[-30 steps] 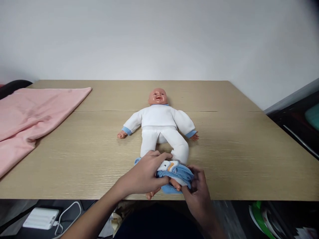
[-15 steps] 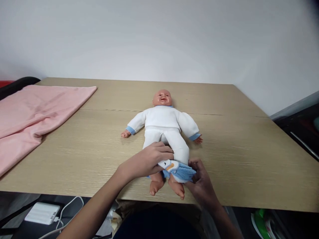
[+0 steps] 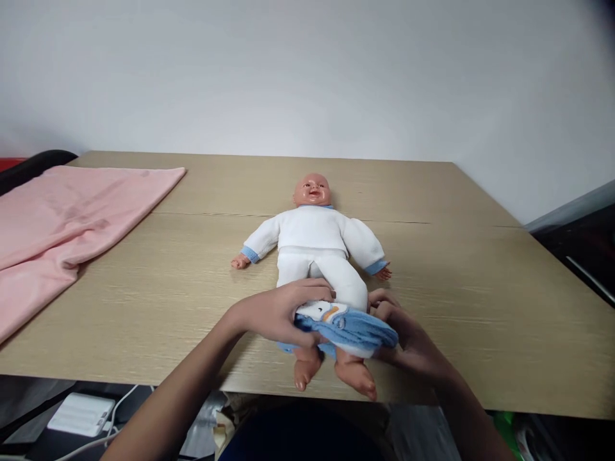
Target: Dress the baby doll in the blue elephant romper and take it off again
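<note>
Baby doll (image 3: pixel 314 234), dressed in white, lies on its back on the desk (image 3: pixel 192 307), head away from the person and toes by the near edge, a layout that seems to put the legs within easy reach of both hands. Bunched at its lower legs is a blue terry garment (image 3: pixel 362 331) with a white bird-face patch (image 3: pixel 323 310), the feet (image 3: pixel 355 374) emerging beneath. The left hand (image 3: pixel 283 315) grasps the side nearer it, fingers above and thumb below, probably to steady that part. The right hand (image 3: pixel 410 336) grips the opposite edge, apparently to keep the fabric drawn out sideways; some of its fingertips are hidden, so the exact pinch is hard to tell. A pink blanket (image 3: pixel 96 211) lies well apart, out of the hands' way
</note>
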A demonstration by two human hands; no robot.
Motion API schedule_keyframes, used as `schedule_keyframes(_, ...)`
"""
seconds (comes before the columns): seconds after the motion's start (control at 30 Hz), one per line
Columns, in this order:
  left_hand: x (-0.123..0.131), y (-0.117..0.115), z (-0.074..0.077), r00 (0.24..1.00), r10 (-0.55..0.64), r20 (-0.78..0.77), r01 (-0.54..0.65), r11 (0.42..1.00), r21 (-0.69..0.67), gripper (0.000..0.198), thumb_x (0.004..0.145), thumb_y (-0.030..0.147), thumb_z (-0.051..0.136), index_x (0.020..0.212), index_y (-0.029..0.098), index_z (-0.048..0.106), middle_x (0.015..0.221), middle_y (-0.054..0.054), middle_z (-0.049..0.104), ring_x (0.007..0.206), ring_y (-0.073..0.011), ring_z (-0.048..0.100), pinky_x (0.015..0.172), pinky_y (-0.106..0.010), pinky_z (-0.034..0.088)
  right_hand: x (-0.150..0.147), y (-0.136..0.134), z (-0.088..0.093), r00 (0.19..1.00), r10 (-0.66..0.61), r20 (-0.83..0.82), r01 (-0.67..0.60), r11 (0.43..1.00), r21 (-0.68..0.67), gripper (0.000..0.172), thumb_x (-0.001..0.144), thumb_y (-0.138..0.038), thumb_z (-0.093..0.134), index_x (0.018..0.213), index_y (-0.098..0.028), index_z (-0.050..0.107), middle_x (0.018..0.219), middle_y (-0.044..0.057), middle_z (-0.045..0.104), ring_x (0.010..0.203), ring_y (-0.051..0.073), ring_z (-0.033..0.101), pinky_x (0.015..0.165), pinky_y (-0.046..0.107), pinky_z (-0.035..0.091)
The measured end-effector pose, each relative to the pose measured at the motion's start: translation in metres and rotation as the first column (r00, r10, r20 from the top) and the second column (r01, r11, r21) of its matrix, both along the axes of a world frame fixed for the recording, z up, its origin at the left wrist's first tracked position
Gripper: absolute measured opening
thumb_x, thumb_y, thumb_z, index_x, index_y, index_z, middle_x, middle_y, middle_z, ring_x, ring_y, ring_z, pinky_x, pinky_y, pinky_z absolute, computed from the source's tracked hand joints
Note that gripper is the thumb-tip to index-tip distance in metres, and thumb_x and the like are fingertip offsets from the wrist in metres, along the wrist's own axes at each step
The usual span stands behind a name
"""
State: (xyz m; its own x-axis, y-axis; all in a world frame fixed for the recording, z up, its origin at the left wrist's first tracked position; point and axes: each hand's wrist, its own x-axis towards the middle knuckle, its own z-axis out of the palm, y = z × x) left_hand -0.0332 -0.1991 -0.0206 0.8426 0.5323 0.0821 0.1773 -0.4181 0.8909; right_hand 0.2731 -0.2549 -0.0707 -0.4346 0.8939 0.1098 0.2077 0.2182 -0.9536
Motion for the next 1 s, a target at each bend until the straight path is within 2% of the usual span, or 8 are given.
schedule_keyframes(0.13, 0.004, 0.005, 0.007, 0.998, 0.067, 0.003, -0.066, 0.991, -0.115, 0.020, 0.100, 0.035, 0.070, 0.112, 0.021, 0.063, 0.104, -0.004, 0.069, 0.095, -0.0220, 0.064, 0.087, -0.033, 0.055, -0.004, 0.007, -0.001, 0.989, -0.082, -0.127, 0.045, 0.963, -0.266, 0.044, 0.091, -0.063, 0.080, 0.090, -0.026, 0.056, 0.073, -0.004, 0.051, 0.063, 0.017, 0.051, 0.058, 0.027, 0.048)
schedule_keyframes(0.23, 0.007, 0.009, 0.005, 0.990, 0.127, 0.069, -0.114, 0.980, -0.163, 0.021, 0.101, 0.031, 0.069, 0.119, 0.021, 0.065, 0.115, -0.005, 0.071, 0.109, -0.0248, 0.066, 0.098, -0.037, 0.055, -0.008, 0.018, 0.000, 0.995, -0.060, -0.084, 0.036, 0.964, -0.265, 0.040, 0.095, -0.062, 0.076, 0.098, -0.026, 0.060, 0.079, -0.001, 0.056, 0.069, 0.019, 0.054, 0.062, 0.029, 0.052)
schedule_keyframes(0.37, 0.007, 0.013, -0.005, 0.987, 0.109, 0.116, -0.076, 0.963, -0.257, 0.021, 0.100, 0.033, 0.073, 0.115, 0.020, 0.070, 0.109, -0.004, 0.072, 0.107, -0.0247, 0.067, 0.098, -0.036, 0.055, -0.009, 0.032, -0.001, 0.966, -0.188, -0.177, 0.155, 0.970, -0.186, 0.034, 0.092, -0.058, 0.078, 0.092, -0.026, 0.064, 0.086, 0.002, 0.057, 0.078, 0.022, 0.056, 0.068, 0.034, 0.054)
schedule_keyframes(0.5, 0.010, 0.016, -0.008, 0.990, 0.025, 0.141, 0.021, 0.949, -0.315, 0.030, 0.090, 0.036, 0.085, 0.113, 0.020, 0.073, 0.107, -0.003, 0.074, 0.106, -0.0260, 0.069, 0.095, -0.035, 0.055, -0.011, 0.041, -0.002, 0.932, -0.237, -0.276, 0.143, 0.937, -0.320, 0.036, 0.090, -0.061, 0.064, 0.082, -0.027, 0.060, 0.085, 0.006, 0.058, 0.077, 0.028, 0.059, 0.068, 0.043, 0.057)
schedule_keyframes(0.6, 0.011, 0.016, -0.002, 0.991, 0.044, 0.126, -0.006, 0.960, -0.281, 0.035, 0.087, 0.037, 0.089, 0.113, 0.021, 0.072, 0.110, -0.003, 0.073, 0.112, -0.0279, 0.068, 0.100, -0.037, 0.054, -0.014, 0.046, 0.002, 0.975, -0.163, -0.151, 0.108, 0.941, -0.321, 0.035, 0.090, -0.062, 0.062, 0.085, -0.027, 0.065, 0.078, 0.005, 0.060, 0.073, 0.027, 0.059, 0.066, 0.042, 0.055)
schedule_keyframes(0.77, -0.002, 0.002, 0.017, 0.973, 0.214, -0.083, -0.223, 0.968, -0.114, 0.043, 0.092, 0.053, 0.084, 0.118, 0.022, 0.069, 0.102, -0.001, 0.068, 0.097, -0.0230, 0.064, 0.081, -0.031, 0.049, -0.013, 0.054, 0.019, 0.988, 0.044, 0.148, -0.024, 0.990, -0.136, 0.032, 0.095, -0.056, 0.074, 0.092, -0.025, 0.074, 0.088, 0.002, 0.066, 0.082, 0.023, 0.060, 0.076, 0.034, 0.054)
schedule_keyframes(0.9, -0.029, -0.015, 0.024, 0.911, 0.340, -0.233, -0.360, 0.932, -0.047, 0.052, 0.091, 0.055, 0.084, 0.130, 0.025, 0.066, 0.108, -0.001, 0.068, 0.094, -0.0220, 0.062, 0.081, -0.031, 0.048, -0.005, 0.061, 0.017, 0.997, -0.067, 0.038, 0.070, 0.993, -0.094, 0.040, 0.095, -0.063, 0.072, 0.090, -0.024, 0.076, 0.087, 0.003, 0.066, 0.082, 0.022, 0.060, 0.074, 0.032, 0.053)
schedule_keyframes(1.0, -0.047, -0.024, 0.016, 0.875, 0.361, -0.323, -0.397, 0.916, -0.054, 0.044, 0.093, 0.056, 0.082, 0.121, 0.024, 0.068, 0.096, 0.001, 0.063, 0.087, -0.0197, 0.059, 0.078, -0.030, 0.047, 0.001, 0.065, 0.014, 0.995, -0.100, -0.011, 0.097, 0.985, -0.143, 0.042, 0.094, -0.067, 0.073, 0.096, -0.025, 0.077, 0.088, 0.002, 0.068, 0.084, 0.023, 0.063, 0.075, 0.033, 0.055)
